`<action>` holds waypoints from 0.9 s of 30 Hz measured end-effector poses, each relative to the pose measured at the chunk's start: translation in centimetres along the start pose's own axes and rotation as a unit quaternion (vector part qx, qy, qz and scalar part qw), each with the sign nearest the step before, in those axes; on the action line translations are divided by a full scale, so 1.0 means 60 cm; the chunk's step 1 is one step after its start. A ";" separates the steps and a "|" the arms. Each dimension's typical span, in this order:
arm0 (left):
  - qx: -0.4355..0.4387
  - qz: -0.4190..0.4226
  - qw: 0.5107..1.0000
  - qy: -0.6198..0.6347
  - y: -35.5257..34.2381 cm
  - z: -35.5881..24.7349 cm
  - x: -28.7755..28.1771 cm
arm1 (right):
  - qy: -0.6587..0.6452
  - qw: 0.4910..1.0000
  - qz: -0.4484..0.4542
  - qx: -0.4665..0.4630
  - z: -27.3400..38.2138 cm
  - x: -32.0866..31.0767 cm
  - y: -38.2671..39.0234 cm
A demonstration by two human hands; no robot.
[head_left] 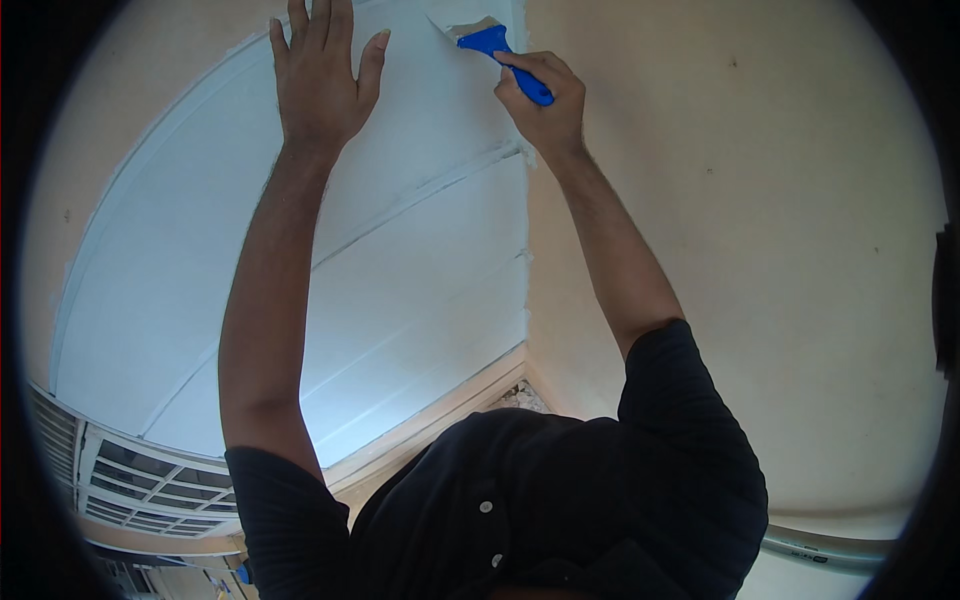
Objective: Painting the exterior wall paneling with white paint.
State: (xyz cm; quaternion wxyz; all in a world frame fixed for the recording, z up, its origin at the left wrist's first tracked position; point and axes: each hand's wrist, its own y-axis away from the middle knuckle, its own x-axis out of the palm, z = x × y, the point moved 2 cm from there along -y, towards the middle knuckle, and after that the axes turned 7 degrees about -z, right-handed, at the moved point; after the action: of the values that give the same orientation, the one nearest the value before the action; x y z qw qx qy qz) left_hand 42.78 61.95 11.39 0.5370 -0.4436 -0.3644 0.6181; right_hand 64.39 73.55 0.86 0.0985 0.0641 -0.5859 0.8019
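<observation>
My right hand point(545, 92) is closed around the blue handle of a putty knife point(484, 40). Its wide blade, smeared with some pale material, lies at the top of the view against a white panelled surface point(420, 110), close to where that meets the beige wall point(700, 230). My left hand point(322, 85) is raised to the left of the knife, open and holding nothing. Its fingers are stretched upward and its thumb stands apart, over the white panels. Whether the palm presses on them I cannot tell.
Long seams point(400, 205) cross the panels, with rough pale filler along the wall edge. A white-framed grille window point(160, 480) is at the lower left. A greenish tube point(830, 550) shows at the lower right. Several small marks dot the beige wall.
</observation>
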 end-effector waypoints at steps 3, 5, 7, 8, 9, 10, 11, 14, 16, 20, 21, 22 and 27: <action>-0.007 0.024 1.000 -0.004 0.012 0.011 -0.011 | 0.011 0.998 0.024 0.064 -0.019 -0.034 0.132; 0.007 0.019 1.000 0.014 0.021 0.016 -0.009 | 0.032 0.989 0.051 0.135 -0.029 -0.079 0.208; 0.012 0.021 1.000 0.013 0.020 0.016 -0.008 | 0.050 0.981 0.056 0.177 -0.019 -0.101 0.213; 0.016 0.025 1.000 0.009 0.018 0.016 -0.008 | 0.065 0.972 0.061 0.219 -0.012 -0.104 0.214; 0.020 0.028 0.999 0.011 0.014 0.016 -0.006 | 0.089 0.963 0.070 0.244 -0.020 -0.103 0.196; 0.020 0.015 1.000 0.008 0.012 0.018 -0.006 | 0.114 0.953 0.080 0.271 -0.001 -0.092 0.141; 0.021 0.002 1.000 0.006 0.011 0.019 -0.007 | 0.119 0.951 0.097 0.269 0.013 -0.076 0.092; 0.026 -0.009 1.000 0.008 0.017 0.019 -0.011 | 0.139 0.965 0.118 0.190 0.058 -0.021 -0.061; 0.024 -0.011 1.000 0.010 0.014 0.015 -0.005 | 0.120 0.981 0.092 0.119 0.060 -0.003 -0.123; 0.017 -0.011 1.000 0.010 0.012 0.009 -0.005 | 0.011 0.999 -0.031 0.000 0.035 0.001 -0.126; 0.013 -0.010 1.000 0.007 0.015 0.013 -0.006 | -0.007 0.999 -0.036 0.016 0.021 0.002 -0.093; 0.013 -0.008 1.000 0.013 0.015 0.012 -0.006 | -0.020 0.999 -0.040 0.031 0.009 -0.006 -0.059; 0.015 -0.009 1.000 0.017 0.029 0.028 -0.022 | 0.057 0.983 -0.004 0.172 -0.010 -0.066 0.168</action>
State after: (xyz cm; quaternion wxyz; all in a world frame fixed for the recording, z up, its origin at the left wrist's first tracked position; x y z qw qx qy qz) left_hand 40.64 60.41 10.59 0.5556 -0.4426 -0.3499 0.6107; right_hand 65.92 70.82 -9.53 0.1226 0.0362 -0.4322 0.8927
